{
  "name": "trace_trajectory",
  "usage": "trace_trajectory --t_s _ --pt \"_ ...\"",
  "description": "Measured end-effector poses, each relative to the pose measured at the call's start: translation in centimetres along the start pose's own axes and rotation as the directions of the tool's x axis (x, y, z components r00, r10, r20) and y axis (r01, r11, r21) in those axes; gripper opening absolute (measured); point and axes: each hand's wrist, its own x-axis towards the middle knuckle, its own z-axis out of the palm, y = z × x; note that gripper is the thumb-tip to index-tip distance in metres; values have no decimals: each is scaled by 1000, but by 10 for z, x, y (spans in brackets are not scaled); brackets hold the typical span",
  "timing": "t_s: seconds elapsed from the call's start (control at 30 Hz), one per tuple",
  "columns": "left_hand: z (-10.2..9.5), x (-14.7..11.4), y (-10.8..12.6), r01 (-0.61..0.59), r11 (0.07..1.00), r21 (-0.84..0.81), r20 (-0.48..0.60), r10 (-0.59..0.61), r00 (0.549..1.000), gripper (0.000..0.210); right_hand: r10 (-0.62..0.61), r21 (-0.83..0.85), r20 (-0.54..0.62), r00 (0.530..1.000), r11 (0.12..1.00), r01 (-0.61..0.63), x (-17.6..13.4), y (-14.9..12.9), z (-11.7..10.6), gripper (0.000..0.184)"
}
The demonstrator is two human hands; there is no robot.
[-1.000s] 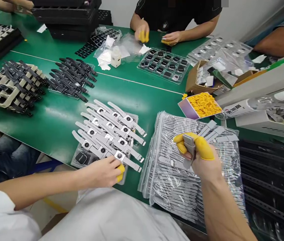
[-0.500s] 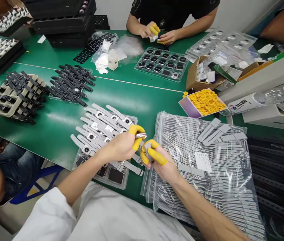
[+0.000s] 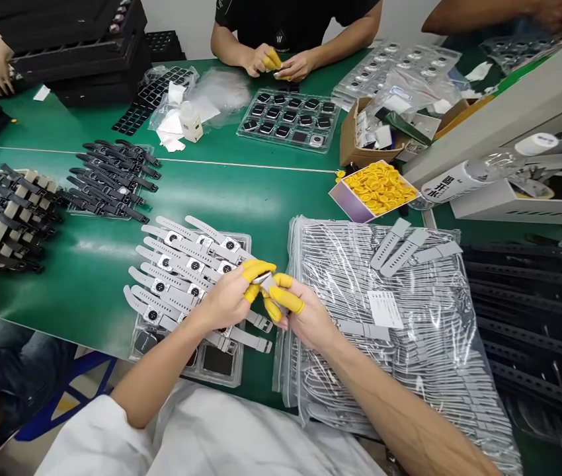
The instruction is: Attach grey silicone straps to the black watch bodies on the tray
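Hands (image 3: 309, 316) now closer, strap (image 3: 269, 284) at watch (image 3: 261, 277)

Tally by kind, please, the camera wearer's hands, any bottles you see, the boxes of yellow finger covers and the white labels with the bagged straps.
Hands: 2, left hand and right hand
Bottles: 2, small bottle and large bottle
Box of yellow finger covers: 1
White label: 1
Total: 6

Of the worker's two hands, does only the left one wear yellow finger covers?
No, yellow finger covers show on the right hand as well as on the left hand.
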Motion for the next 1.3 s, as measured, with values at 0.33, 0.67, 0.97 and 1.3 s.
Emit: trace_trajectory --t_s 0.33,0.67,0.97,1.3 --pt "-4 0 7 11 992 130 33 -15 999 44 96 126 -36 995 988 -91 1 -6 -2 37" --pt "-8 -3 3 175 981 -79 19 -174 984 39 64 56 -33 997 996 -62 3 1 -4 40" --pt "-17 5 -4 100 765 -637 -440 -467 767 38 190 -124 117 975 977 -175 3 3 -9 47" --pt "-7 3 -5 333 744 -579 -182 -516 837 33 -5 -133 77 997 991 16 6 1 -7 38"
